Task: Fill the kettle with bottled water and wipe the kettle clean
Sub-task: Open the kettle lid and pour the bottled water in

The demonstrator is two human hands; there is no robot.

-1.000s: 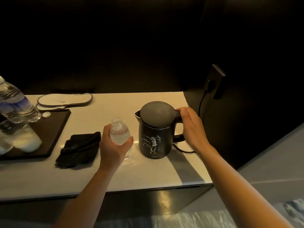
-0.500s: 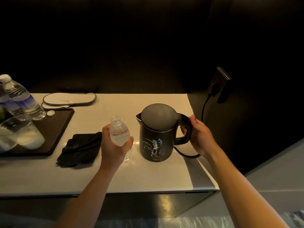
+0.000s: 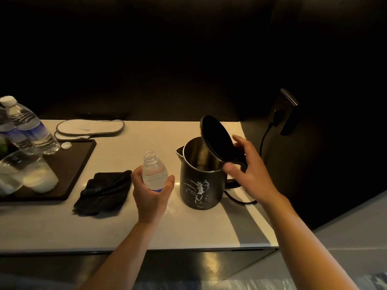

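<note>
A black kettle [image 3: 199,185] with a white drawing on its side stands on the pale counter [image 3: 62,231]. Its lid [image 3: 217,139] is tipped up and back, and the shiny inside shows. My right hand [image 3: 253,176] wraps the top of the kettle's handle, thumb near the hinge and fingers behind the lid. My left hand [image 3: 150,197] holds a small clear water bottle [image 3: 154,170] upright just left of the kettle, with no cap on it. A crumpled black cloth [image 3: 104,191] lies on the counter left of that hand.
A dark tray [image 3: 77,162] at the left carries capped water bottles [image 3: 31,128], a loose white cap [image 3: 66,145] and upturned glasses [image 3: 39,176]. A flat white slipper [image 3: 90,127] lies behind it. The kettle's cord [image 3: 265,137] runs to a wall socket [image 3: 284,111] on the right.
The kettle's lid was shut and now stands open. My right hand has shifted from the side of the handle to its top. The bottle in my left hand has barely moved.
</note>
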